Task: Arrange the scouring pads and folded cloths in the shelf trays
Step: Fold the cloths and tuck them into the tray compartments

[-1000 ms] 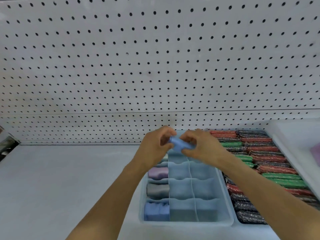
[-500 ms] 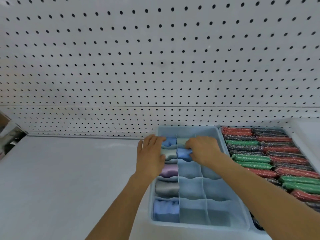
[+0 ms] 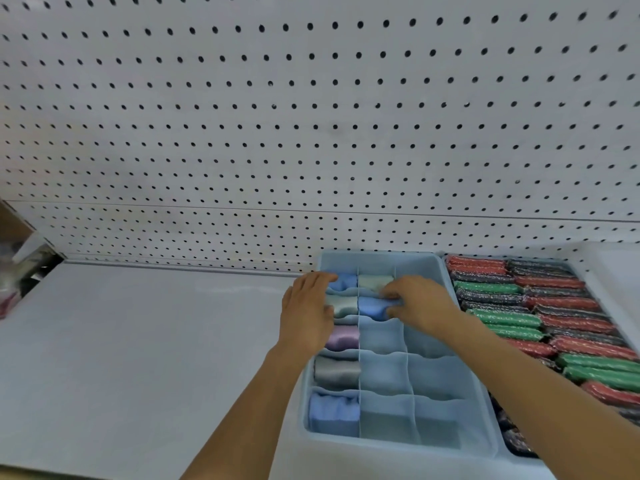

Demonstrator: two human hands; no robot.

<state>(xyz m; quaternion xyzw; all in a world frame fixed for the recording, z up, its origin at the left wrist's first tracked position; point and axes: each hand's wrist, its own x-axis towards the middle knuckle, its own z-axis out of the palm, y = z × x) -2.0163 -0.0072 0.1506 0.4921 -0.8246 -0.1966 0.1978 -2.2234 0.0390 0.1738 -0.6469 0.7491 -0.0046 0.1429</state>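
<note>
Pegboard wall (image 3: pixel 311 116): white, perforated, standing directly behind the divided tray.

Shelf surface (image 3: pixel 138 358): pale grey, bare part lying left of the divided tray.

Divided tray (image 3: pixel 478 403): light blue plastic, split into three columns of compartments, its far wall against the pegboard.

Scouring-pad tray (image 3: pixel 445 263): touching the divided tray's right side, packed with rows of scouring pads (image 3: pixel 502 320) in red, green and dark glitter finish.

Folded cloths, left column of the divided tray, near to far: blue cloth (image 3: pixel 334 412), grey cloth (image 3: pixel 336 372), lilac cloth (image 3: pixel 343 337), pale green cloth (image 3: pixel 343 304), small blue cloth (image 3: pixel 344 281).

Folded cloths, middle column of the divided tray: a mint cloth (image 3: pixel 374 281) in the farthest compartment; a bright blue cloth (image 3: pixel 372 306) in the second from the far end.

Left hand (image 3: pixel 306 313): laid flat over the left wall of the divided tray, fingers straight and together, tips touching the far left-column cloths.

Right hand (image 3: pixel 420 303): over the divided tray's far right part, fingers curled and pinching the right end of the bright blue cloth.

Clutter (image 3: pixel 14 278): at the shelf's end, far left of the divided tray, too blurred to identify.
</note>
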